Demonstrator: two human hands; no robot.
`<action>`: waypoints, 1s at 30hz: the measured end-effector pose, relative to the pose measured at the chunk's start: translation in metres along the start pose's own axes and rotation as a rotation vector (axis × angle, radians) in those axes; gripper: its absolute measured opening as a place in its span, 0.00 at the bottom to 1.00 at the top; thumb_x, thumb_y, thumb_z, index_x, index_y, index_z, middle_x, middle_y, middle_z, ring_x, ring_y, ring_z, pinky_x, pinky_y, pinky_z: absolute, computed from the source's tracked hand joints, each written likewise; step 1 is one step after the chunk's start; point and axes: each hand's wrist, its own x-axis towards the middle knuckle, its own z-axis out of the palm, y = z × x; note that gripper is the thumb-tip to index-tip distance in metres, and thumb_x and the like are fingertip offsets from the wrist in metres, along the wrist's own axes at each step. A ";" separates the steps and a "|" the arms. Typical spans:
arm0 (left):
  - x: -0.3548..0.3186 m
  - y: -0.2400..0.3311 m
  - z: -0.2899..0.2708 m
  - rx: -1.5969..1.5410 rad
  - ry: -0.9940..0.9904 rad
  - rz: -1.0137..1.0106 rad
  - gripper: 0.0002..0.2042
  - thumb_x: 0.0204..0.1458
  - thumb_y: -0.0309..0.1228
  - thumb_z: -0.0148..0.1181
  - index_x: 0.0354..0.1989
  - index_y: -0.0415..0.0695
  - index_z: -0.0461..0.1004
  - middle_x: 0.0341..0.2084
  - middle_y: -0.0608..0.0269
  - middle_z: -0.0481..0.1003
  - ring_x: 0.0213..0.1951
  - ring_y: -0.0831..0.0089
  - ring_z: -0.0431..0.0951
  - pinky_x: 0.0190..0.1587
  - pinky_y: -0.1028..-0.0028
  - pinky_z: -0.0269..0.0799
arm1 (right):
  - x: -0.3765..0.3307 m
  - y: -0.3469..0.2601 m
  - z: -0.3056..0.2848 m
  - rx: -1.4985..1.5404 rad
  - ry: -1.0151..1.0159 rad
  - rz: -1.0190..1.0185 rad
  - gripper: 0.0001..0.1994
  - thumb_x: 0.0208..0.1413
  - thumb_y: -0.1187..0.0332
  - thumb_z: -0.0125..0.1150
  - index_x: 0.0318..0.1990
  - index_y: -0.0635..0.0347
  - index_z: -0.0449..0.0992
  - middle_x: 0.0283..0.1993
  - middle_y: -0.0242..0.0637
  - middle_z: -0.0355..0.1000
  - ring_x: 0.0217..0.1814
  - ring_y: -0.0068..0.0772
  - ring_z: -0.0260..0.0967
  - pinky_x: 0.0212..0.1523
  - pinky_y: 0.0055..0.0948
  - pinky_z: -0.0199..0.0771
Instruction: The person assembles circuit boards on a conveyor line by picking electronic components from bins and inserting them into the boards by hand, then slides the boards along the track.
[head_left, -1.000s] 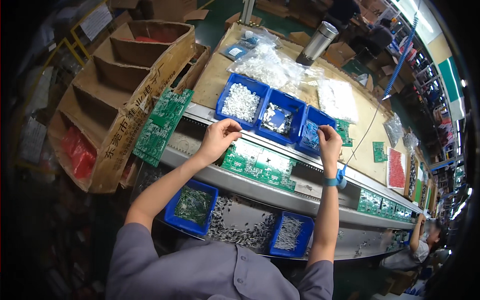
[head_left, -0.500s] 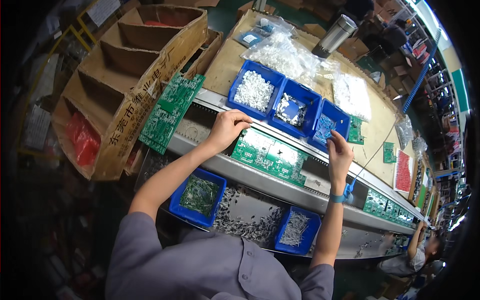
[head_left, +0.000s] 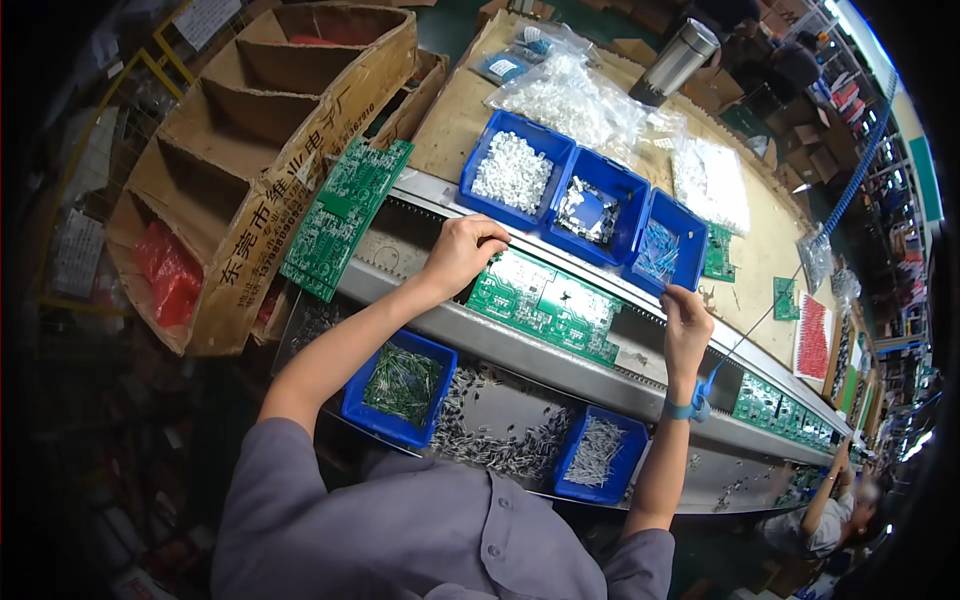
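A green circuit board lies in the rail of the line in front of me. My left hand is closed in a pinch at the board's far left corner; whatever its fingertips hold is too small to make out. To the right, my right hand, with a blue wrist strap, is also pinched, just on the near side of a blue bin of blue leaded components. Anything between those fingertips cannot be made out. Beside that bin stand a blue bin of small black-and-white parts and one of white connectors.
Nearer me sit a bin of green leaded parts and a bin of silver pins. A larger green board leans by a partitioned cardboard box. Bagged white parts and a steel flask stand behind. A co-worker works at right.
My right hand has drawn back from over the blue-component bin to its near side, fingers pinched. My left hand stays at the board's corner. The view has shifted slightly.
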 end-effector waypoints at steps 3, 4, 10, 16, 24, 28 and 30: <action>-0.001 0.000 0.000 0.007 -0.005 -0.012 0.05 0.41 0.22 0.62 0.28 0.36 0.79 0.26 0.54 0.78 0.29 0.63 0.78 0.34 0.70 0.73 | -0.003 0.005 -0.001 -0.013 -0.011 -0.001 0.07 0.54 0.79 0.57 0.39 0.68 0.77 0.31 0.33 0.74 0.33 0.20 0.71 0.36 0.19 0.70; -0.001 0.001 -0.001 0.011 -0.005 0.001 0.05 0.42 0.23 0.62 0.28 0.36 0.79 0.26 0.54 0.78 0.29 0.62 0.78 0.34 0.70 0.73 | -0.004 0.005 -0.001 -0.013 -0.011 0.000 0.07 0.54 0.79 0.57 0.39 0.68 0.77 0.31 0.33 0.74 0.33 0.20 0.71 0.36 0.19 0.70; -0.001 -0.001 -0.003 0.077 -0.040 0.036 0.05 0.43 0.25 0.61 0.28 0.36 0.79 0.26 0.53 0.78 0.29 0.59 0.78 0.34 0.67 0.73 | -0.011 -0.005 0.002 0.045 0.005 0.071 0.08 0.54 0.78 0.57 0.41 0.68 0.77 0.31 0.33 0.75 0.33 0.19 0.71 0.35 0.17 0.70; 0.003 0.005 -0.007 0.096 -0.115 -0.060 0.06 0.44 0.25 0.60 0.29 0.36 0.80 0.26 0.50 0.78 0.30 0.59 0.80 0.37 0.68 0.75 | -0.015 -0.004 0.002 0.054 -0.050 0.110 0.08 0.54 0.77 0.58 0.40 0.68 0.77 0.30 0.33 0.76 0.32 0.19 0.71 0.34 0.17 0.70; 0.006 0.003 -0.009 0.110 -0.157 -0.115 0.07 0.45 0.26 0.61 0.30 0.36 0.80 0.27 0.53 0.80 0.31 0.68 0.81 0.37 0.73 0.74 | -0.018 -0.002 0.001 0.049 -0.062 0.103 0.08 0.54 0.77 0.58 0.41 0.68 0.77 0.31 0.33 0.76 0.33 0.18 0.71 0.35 0.16 0.70; 0.006 0.001 -0.010 0.120 -0.165 -0.135 0.07 0.45 0.26 0.62 0.30 0.36 0.80 0.27 0.54 0.80 0.31 0.70 0.80 0.37 0.74 0.74 | -0.019 0.002 0.002 0.018 -0.085 0.094 0.07 0.54 0.78 0.58 0.40 0.69 0.77 0.32 0.33 0.76 0.34 0.18 0.72 0.36 0.17 0.71; 0.006 0.002 -0.010 0.122 -0.171 -0.140 0.07 0.45 0.26 0.62 0.31 0.36 0.80 0.27 0.54 0.80 0.31 0.71 0.80 0.37 0.75 0.74 | -0.020 0.003 0.003 0.029 -0.083 0.099 0.08 0.54 0.78 0.58 0.40 0.69 0.77 0.32 0.33 0.76 0.34 0.18 0.72 0.36 0.17 0.71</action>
